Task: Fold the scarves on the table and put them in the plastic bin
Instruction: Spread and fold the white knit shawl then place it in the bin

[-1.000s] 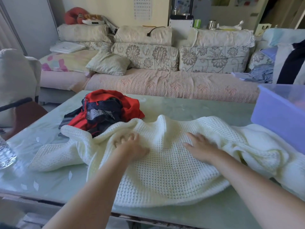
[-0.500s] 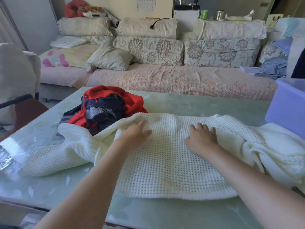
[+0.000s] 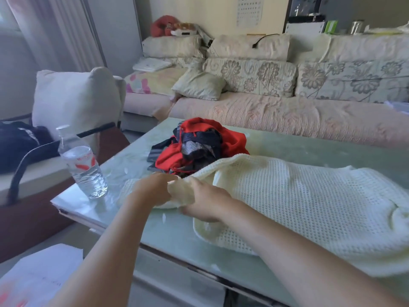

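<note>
A cream waffle-knit scarf (image 3: 305, 202) lies spread across the glass table (image 3: 309, 147), reaching to the right edge of the view. My left hand (image 3: 155, 189) and my right hand (image 3: 205, 200) meet at its left end, both pinching a bunched piece of the cream fabric between them. Behind the hands sits a heap of red and dark navy scarves (image 3: 199, 145), partly under the cream scarf's far edge. The plastic bin is out of view.
A water bottle (image 3: 83, 167) stands near the table's left corner, close to my left hand. A chair with a white cushion (image 3: 75, 100) and a dark bag (image 3: 20, 142) is at the left. A long sofa (image 3: 276, 111) runs behind the table. White paper (image 3: 37, 278) lies at the lower left.
Both hands have moved left from the middle of the cream scarf to its left end and closed on it. The view has swung left, so the blue bin has left the frame.
</note>
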Motion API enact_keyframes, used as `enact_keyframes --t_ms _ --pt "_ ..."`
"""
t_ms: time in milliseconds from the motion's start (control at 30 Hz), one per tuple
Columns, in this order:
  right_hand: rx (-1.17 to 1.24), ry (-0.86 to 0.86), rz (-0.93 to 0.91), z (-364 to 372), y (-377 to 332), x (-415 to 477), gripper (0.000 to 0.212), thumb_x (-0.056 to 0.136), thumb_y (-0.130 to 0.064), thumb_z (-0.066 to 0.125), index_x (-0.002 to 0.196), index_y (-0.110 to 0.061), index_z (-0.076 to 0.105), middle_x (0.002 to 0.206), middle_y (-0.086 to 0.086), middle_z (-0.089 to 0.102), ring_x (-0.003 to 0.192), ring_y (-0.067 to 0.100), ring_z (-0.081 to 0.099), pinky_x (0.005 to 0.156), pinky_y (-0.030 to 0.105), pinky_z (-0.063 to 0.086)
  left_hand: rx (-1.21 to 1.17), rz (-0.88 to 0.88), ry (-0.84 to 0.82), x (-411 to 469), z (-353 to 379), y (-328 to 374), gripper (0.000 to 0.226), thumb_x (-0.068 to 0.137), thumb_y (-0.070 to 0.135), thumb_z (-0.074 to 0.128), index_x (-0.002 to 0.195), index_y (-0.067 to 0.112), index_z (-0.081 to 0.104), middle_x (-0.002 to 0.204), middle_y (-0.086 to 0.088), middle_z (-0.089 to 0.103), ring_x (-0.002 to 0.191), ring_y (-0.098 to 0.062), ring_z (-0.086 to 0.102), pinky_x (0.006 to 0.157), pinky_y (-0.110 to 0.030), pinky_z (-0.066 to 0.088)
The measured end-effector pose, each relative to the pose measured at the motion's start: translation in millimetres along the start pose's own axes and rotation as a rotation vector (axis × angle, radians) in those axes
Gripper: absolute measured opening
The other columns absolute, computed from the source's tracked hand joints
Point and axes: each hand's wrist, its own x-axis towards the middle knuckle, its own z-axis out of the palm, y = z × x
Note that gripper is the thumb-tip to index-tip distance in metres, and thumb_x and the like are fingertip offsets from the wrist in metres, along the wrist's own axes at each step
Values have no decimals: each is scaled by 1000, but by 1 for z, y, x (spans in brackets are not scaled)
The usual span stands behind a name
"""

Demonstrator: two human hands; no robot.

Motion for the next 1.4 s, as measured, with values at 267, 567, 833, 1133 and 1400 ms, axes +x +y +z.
enact_keyframes --t_ms 267,567,833,1133,1400 --pt "201 -42 -76 -9 9 -6 63 82 -45 63 141 -45 43 136 -8 59 118 21 58 100 41 46 -326 -40 436 0 -20 16 31 87 -3 43 108 8 63 109 -11 58 87 -28 55 72 -36 46" --pt "356 609 23 -86 125 -77 102 91 -16 66 156 -40 -7 164 -3 9 113 17 60 80 28 48 -664 575 367 -6 -53 187 38 82 -9 51 88 23 72 131 7 59 119 -10 54 88 -15 37" --pt "-125 327 155 -84 221 -165 61 85 -29 63 138 -54 44 104 -13 70 97 16 64 85 29 46 -593 838 70 -32 7 278 35 77 15 77 107 28 64 115 11 58 91 1 60 79 -21 52" --pt "-795 145 642 -116 242 -184 37 88 -29 51 124 -26 60 133 4 54 125 25 45 102 46 31 -68 615 29 -36 16 238 52 74 53 75 113 31 49 110 12 55 96 -12 54 82 -32 50" --pt "-293 18 276 -94 226 -188 90 83 4 50 148 -55 29 145 -12 41 101 19 60 77 35 54 -124 472 -139 -35 20 220 61 82 22 70 134 39 44 132 10 46 101 -12 53 81 -28 52"
